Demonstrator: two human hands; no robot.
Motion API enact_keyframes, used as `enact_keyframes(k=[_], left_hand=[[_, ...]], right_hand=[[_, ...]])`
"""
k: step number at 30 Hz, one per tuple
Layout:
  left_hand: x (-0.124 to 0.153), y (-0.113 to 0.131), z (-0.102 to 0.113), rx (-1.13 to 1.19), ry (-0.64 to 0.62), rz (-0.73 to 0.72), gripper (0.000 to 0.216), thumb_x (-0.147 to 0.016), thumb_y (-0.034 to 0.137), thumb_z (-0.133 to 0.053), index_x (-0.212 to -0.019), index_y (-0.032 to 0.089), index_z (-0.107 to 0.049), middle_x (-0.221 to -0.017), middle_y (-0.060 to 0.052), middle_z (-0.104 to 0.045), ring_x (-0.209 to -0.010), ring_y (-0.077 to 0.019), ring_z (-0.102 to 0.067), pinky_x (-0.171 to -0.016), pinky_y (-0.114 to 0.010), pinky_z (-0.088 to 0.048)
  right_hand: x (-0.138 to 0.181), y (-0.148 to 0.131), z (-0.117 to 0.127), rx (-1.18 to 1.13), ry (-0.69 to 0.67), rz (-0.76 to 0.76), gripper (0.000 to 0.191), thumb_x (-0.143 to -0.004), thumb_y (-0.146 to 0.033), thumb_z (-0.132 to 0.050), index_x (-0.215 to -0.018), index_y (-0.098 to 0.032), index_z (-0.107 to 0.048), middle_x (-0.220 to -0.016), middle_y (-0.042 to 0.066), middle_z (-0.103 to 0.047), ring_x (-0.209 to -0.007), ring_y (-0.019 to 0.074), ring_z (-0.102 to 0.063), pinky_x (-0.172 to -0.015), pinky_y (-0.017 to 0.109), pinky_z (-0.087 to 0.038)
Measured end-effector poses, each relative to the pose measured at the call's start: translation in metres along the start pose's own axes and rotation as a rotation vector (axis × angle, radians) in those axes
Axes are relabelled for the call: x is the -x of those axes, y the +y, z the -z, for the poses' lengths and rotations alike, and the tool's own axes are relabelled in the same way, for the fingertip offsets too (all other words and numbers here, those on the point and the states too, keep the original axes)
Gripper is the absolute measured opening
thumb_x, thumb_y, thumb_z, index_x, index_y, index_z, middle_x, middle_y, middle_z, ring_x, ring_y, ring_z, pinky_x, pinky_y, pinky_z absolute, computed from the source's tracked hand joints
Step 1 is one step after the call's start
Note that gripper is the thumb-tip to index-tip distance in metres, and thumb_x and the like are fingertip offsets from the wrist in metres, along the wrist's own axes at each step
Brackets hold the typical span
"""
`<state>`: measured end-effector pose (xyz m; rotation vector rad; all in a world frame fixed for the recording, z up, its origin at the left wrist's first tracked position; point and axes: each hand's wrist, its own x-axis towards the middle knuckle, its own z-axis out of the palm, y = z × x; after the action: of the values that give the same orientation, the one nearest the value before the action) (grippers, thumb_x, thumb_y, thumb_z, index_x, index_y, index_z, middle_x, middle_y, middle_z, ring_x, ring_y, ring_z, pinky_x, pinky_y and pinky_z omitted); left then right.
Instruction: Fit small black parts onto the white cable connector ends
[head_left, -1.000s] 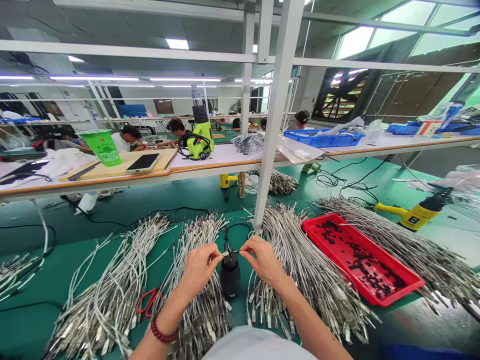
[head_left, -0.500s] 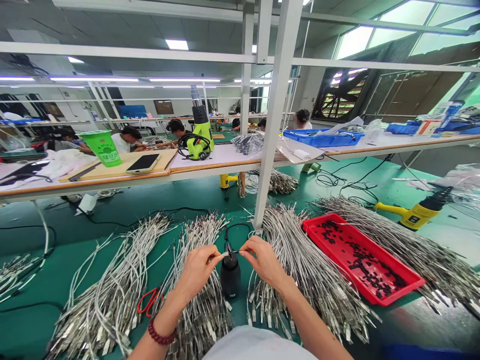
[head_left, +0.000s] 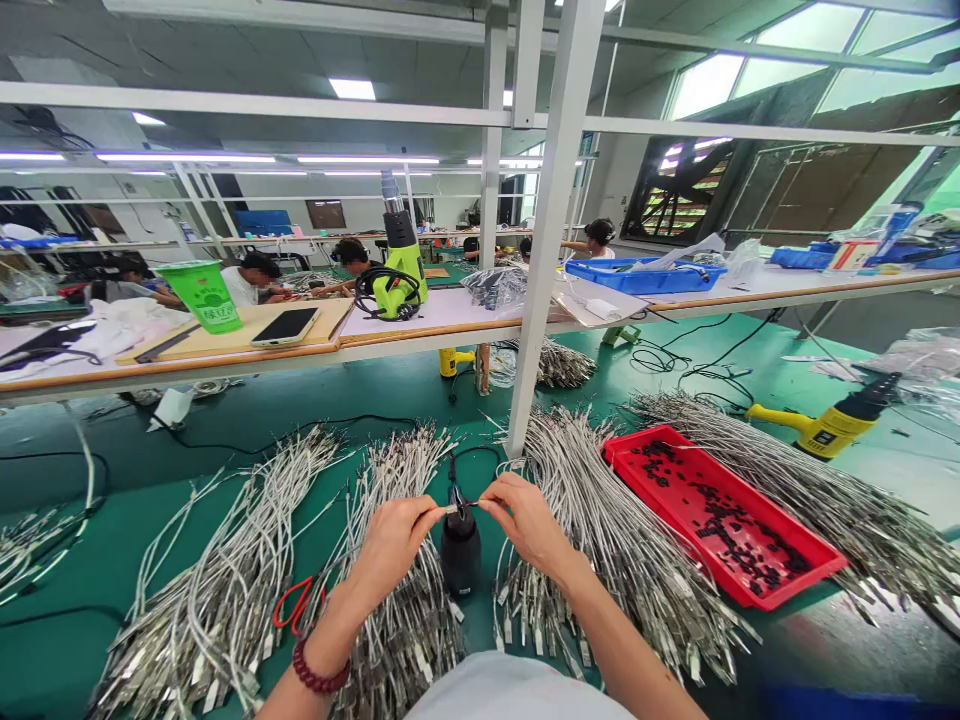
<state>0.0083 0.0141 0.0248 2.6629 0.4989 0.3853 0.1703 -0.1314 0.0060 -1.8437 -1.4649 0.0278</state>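
Observation:
My left hand [head_left: 396, 540] and my right hand [head_left: 525, 520] both pinch the ends of one thin grey cable [head_left: 459, 507], held level between them. The cable's middle sits right over the nozzle of a black heat gun [head_left: 459, 545] that stands upright on the green table. Bundles of grey cables [head_left: 397, 620] lie under and beside both hands. A bead bracelet is on my left wrist.
A red tray [head_left: 720, 520] with small black pieces lies to the right. Red-handled scissors [head_left: 296, 600] rest among the cables at left. A white post [head_left: 547, 230] rises just behind the hands. A yellow heat gun [head_left: 825, 425] lies far right. Other people sit at benches behind.

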Motion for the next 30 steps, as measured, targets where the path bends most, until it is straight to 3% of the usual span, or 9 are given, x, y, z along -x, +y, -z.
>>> enact_keyframes(k=[14,19,30], left_hand=[[0.0005,0.0024,-0.0005,0.046,0.019,0.039,0.035,-0.094,0.039,-0.04,-0.069,0.02,-0.055,-0.055,0.004,-0.048,-0.053,-0.0121,-0.04,-0.054,-0.023,-0.024],[-0.0001,0.0006,-0.003,0.106,0.035,0.042,0.028,-0.091,0.036,-0.046,-0.073,0.019,-0.058,-0.06,0.004,-0.055,-0.055,-0.0122,-0.045,-0.055,-0.023,-0.027],[-0.0016,0.002,-0.0041,0.117,0.073,0.054,0.022,-0.088,0.031,-0.051,-0.07,0.019,-0.053,-0.062,0.004,-0.055,-0.058,-0.0128,-0.047,-0.056,-0.022,-0.029]], right_hand=[[-0.0002,-0.0001,-0.0008,0.021,-0.007,-0.014,0.016,-0.092,-0.019,-0.053,-0.079,-0.018,-0.062,-0.077,0.002,-0.056,-0.073,0.0166,-0.052,-0.064,0.027,-0.039],[-0.0006,0.0003,-0.0013,0.003,0.001,-0.017,0.013,-0.091,-0.017,-0.055,-0.079,-0.018,-0.061,-0.078,0.002,-0.055,-0.074,0.0169,-0.052,-0.064,0.026,-0.039],[-0.0002,0.002,-0.0023,-0.005,0.014,-0.014,0.012,-0.09,-0.016,-0.056,-0.078,-0.019,-0.058,-0.076,0.001,-0.054,-0.073,0.017,-0.051,-0.063,0.026,-0.038]])
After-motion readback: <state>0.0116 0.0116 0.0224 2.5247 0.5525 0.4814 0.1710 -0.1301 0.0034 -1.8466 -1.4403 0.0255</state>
